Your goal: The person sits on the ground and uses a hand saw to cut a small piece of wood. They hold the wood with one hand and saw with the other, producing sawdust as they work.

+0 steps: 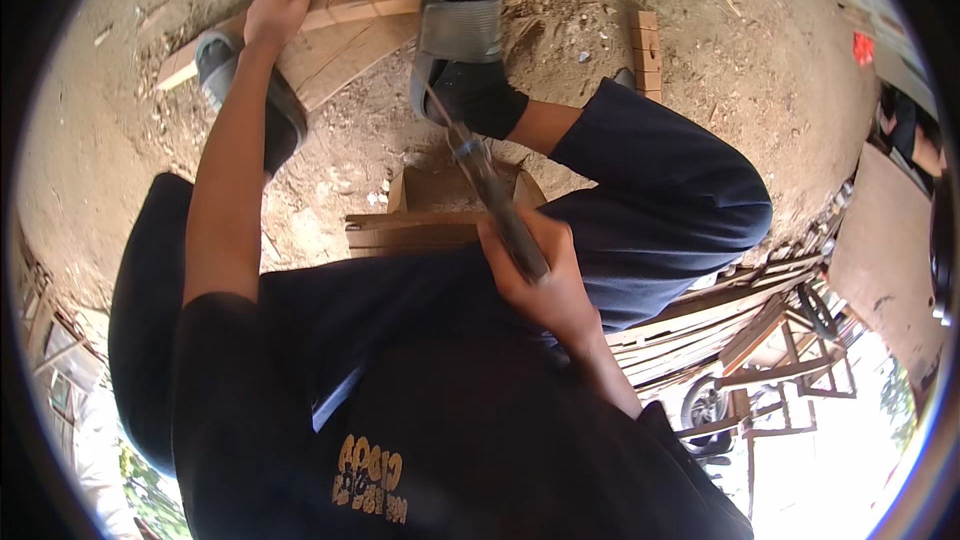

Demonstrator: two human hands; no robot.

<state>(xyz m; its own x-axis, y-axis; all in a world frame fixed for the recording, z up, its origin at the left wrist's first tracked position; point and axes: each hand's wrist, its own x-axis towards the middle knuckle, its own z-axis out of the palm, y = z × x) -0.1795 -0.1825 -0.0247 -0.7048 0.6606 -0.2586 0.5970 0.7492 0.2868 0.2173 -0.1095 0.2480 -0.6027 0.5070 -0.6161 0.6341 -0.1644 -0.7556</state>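
Observation:
My right hand (545, 265) is closed around the dark handle of a hand tool (497, 202). A thin metal blade runs from its blue-banded collar toward my sandalled foot; motion blur hides the tip. At the upper left, my left hand (280, 12) rests on a notched wooden beam (345, 2), its fingers bent over the far side. Under the beam lies a flat wooden board (335, 60). One grey sandal (460, 25) presses across the beam, while the other sandal (270, 90) stands beside my left forearm.
A second notched wood piece (647, 55) lies on the dirt floor (590, 50) at the right, amid scattered chips. Below me is a low wooden seat (410, 230). Stacked boards (690, 330), a wooden frame (790, 380) and a wheel (705, 402) stand at the lower right.

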